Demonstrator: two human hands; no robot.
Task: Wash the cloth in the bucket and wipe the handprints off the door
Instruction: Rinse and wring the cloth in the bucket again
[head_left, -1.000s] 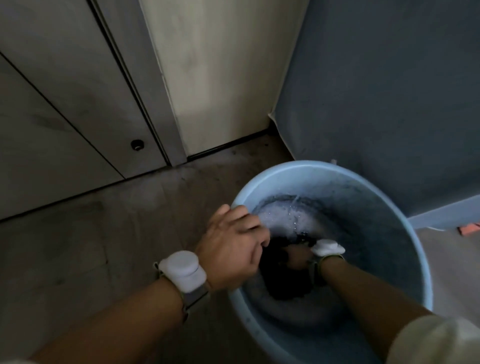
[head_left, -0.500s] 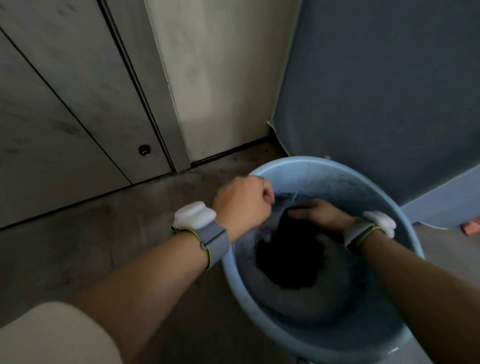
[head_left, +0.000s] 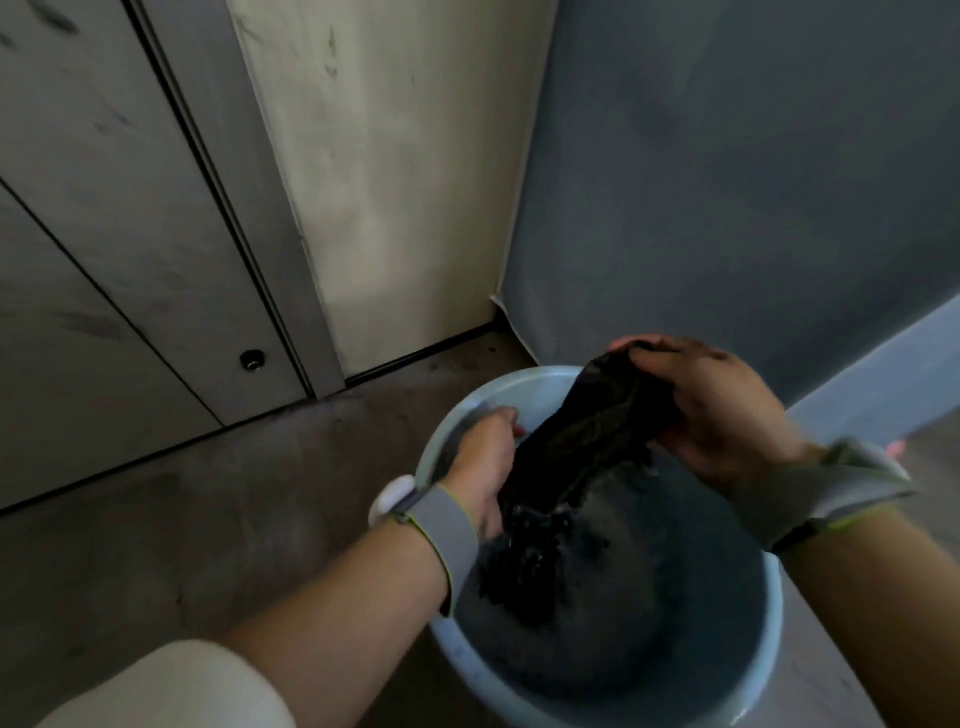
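Head view — looks steeply down, close over the bucket (head_left: 769, 613), edges seemingly blurred.

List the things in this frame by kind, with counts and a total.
Hands: 2, left hand and right hand
Wristbands: 2, left wristband and right wristband
Cloth: 1
Bucket: 1
Door: 1
Total: 7

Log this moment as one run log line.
stage: washing | cloth: dark, wet, lifted over bucket | left hand: grips lower part | right hand: grips top | door: not wiped yet
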